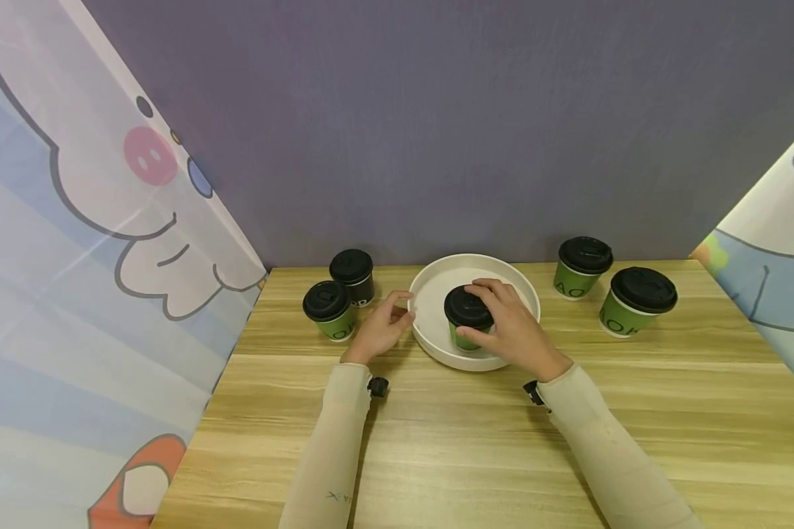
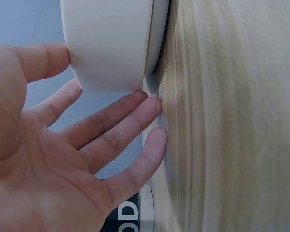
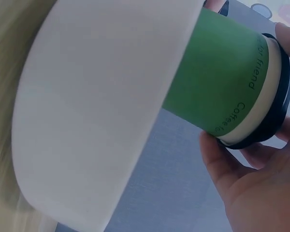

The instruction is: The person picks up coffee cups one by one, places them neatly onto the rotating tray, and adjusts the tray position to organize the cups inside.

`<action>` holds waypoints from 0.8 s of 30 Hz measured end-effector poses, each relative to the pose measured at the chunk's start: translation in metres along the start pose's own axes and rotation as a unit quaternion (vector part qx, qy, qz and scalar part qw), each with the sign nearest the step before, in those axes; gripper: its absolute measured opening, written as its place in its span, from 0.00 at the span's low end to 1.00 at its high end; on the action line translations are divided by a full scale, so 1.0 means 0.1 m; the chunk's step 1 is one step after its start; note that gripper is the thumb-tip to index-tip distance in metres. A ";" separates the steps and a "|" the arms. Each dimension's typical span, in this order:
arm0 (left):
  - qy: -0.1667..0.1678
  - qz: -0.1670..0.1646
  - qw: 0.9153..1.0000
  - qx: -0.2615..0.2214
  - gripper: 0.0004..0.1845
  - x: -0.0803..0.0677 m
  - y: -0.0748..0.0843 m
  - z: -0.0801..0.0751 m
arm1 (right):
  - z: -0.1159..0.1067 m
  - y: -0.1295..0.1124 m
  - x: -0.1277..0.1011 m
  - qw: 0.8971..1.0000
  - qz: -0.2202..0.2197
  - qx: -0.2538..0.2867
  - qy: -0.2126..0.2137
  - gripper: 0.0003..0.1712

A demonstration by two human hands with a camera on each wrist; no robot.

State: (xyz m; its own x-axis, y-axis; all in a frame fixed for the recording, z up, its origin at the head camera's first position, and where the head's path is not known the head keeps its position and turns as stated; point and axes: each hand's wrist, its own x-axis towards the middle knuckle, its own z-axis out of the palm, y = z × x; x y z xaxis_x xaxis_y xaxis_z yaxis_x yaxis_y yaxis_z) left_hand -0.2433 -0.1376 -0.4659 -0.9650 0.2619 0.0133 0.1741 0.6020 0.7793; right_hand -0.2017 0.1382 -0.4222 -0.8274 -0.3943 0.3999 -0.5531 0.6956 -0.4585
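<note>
A green paper coffee cup (image 1: 465,336) with a black lid stands upright within the round white tray (image 1: 430,294). My right hand (image 1: 512,327) grips this cup from above and the right, with thumb and fingers around the lid's edge. In the right wrist view, the green sleeve of the cup (image 3: 222,72) shows above the tray's wall (image 3: 96,96), which hides its base. At the tray's left side is my left hand (image 1: 385,327), its fingers loosely extended. The left wrist view shows the thumb (image 2: 46,60) and fingertips of that hand against the tray's wall (image 2: 108,43).
Left of the tray stand a green lidded cup (image 1: 331,312) and a black one (image 1: 353,275). Two more green lidded cups, one near the back (image 1: 578,268) and one closer (image 1: 628,305), stand to the right. A grey wall (image 1: 437,132) rises behind the wooden table (image 1: 450,441).
</note>
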 end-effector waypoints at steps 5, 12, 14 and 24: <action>0.001 0.000 1.000 0.001 0.23 0.00 0.01 0.00 | -0.03 0.00 -0.01 1.000 0.004 0.005 -0.013 0.43; 0.003 0.003 1.000 0.002 0.24 -0.01 0.01 0.01 | 0.00 0.01 -0.01 1.000 -0.003 0.001 -0.019 0.42; 0.003 0.003 1.000 0.001 0.24 -0.01 0.00 0.01 | 0.00 0.01 -0.01 1.000 -0.003 0.002 -0.020 0.42; 0.001 0.002 1.000 -0.002 0.24 0.00 -0.01 0.01 | 0.01 -0.03 -0.01 1.000 -0.010 0.005 -0.021 0.42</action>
State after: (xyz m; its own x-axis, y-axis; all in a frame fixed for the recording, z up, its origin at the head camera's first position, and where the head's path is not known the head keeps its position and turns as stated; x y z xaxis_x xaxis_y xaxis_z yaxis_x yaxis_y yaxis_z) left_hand -0.2435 -0.1377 -0.4672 -0.9649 0.2621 0.0173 0.1766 0.5986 0.7813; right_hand -0.1997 0.1355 -0.4220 -0.8193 -0.4326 0.3763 -0.5704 0.6816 -0.4583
